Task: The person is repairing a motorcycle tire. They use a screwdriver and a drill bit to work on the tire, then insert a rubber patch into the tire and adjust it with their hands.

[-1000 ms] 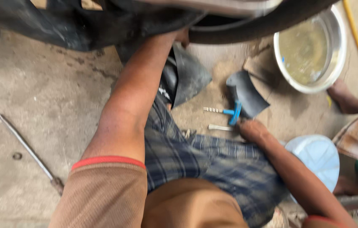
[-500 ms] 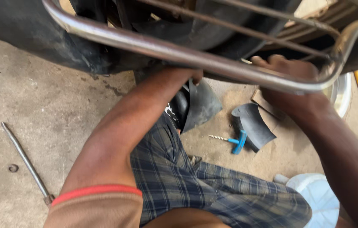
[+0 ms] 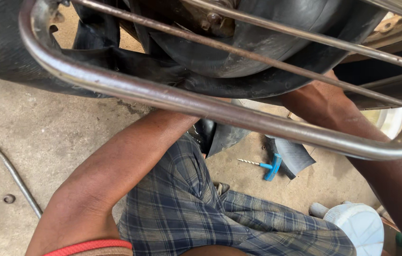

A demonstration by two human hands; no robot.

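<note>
Both arms reach up and forward under a bent chrome rail (image 3: pixel 186 102) that crosses the whole view, with a big black tire (image 3: pixel 267 42) right behind it. The left forearm (image 3: pixel 130 161) runs up from the bottom left and disappears behind the rail near the middle, so the left hand isn't visible and I can't tell if it's gripping anything. Same deal on the right: the right forearm (image 3: pixel 333 106) goes up behind the rail toward the tire, hand hidden, can't tell whether it's spread or closed.

Down on the concrete floor (image 3: pixel 44 123), between the two arms, there's a small tool with a blue T-handle (image 3: pixel 273 167) and a twisted metal tip, lying just beside a scrap of black rubber (image 3: pixel 295 156). Another flap of black rubber (image 3: pixel 220 137) hangs near the left forearm. A long metal rod (image 3: pixel 18 180) lies off to the left with a little washer (image 3: pixel 9 198) near it. A white round lid (image 3: pixel 359 227) sits at the bottom right, next to the plaid shorts (image 3: pixel 186 208).
</note>
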